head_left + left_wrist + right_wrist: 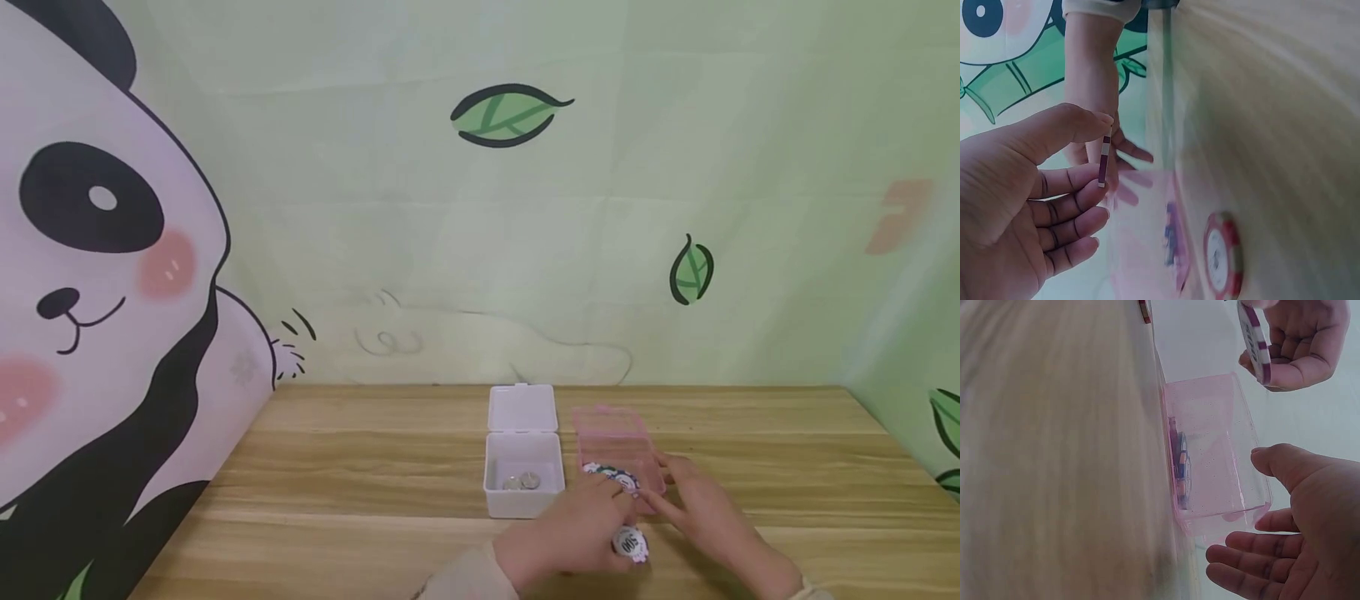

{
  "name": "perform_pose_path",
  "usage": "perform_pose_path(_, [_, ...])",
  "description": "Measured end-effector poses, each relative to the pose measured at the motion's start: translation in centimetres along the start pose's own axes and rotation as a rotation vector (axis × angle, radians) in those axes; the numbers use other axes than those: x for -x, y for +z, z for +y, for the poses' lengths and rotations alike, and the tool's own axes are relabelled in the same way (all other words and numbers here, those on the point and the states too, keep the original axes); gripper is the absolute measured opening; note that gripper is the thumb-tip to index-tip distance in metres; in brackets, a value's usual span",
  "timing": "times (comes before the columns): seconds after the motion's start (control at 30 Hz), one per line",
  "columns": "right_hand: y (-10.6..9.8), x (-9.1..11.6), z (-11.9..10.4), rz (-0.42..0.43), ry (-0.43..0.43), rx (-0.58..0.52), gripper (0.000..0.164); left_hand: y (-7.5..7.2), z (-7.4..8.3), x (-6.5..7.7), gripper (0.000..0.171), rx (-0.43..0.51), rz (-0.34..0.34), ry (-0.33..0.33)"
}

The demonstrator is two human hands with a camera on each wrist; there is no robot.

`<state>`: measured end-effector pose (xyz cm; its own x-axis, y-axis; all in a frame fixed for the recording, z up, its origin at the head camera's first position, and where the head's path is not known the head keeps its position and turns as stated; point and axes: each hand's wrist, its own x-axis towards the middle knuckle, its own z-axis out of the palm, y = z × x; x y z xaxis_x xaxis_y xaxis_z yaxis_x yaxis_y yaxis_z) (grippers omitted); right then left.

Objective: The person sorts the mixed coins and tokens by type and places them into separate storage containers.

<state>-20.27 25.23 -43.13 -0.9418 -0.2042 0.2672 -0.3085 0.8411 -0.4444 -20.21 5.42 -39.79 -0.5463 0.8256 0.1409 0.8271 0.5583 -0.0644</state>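
A white poker chip marked 500 [630,543], with a purple-and-white edge, is pinched between the thumb and fingers of my left hand [577,521]. It appears edge-on in the left wrist view, above the table and in front of the clear pink box [1210,450]. Several chips [1183,469] lie on the floor of that box, whose lid is raised. My right hand [708,508] is at the box's right side, thumb and fingers extended near its corner. The right wrist view shows these fingers loosely spread. In the left wrist view, a red-and-white chip [1217,256] lies on the table.
Left of the pink box stands a white box [525,504], lid raised, with a few coins [528,480] inside. Both are on a wooden table [360,483]. Behind it hangs a pale green backdrop [337,167] printed with a panda and leaves.
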Motion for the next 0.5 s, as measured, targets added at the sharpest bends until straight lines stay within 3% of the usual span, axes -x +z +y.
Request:
perform_pose_path(0.23, [-0.1,0.0,0.0,0.002,-0.008,-0.001,0.057,-0.7,-1.2,-0.3,0.034,0.044,0.004,-0.063])
perform_pose_path(0.5, [0.0,0.0,-0.1,-0.005,-0.002,-0.013,0.058,-0.9,-2.6,-1.0,0.036,0.021,0.013,-0.105])
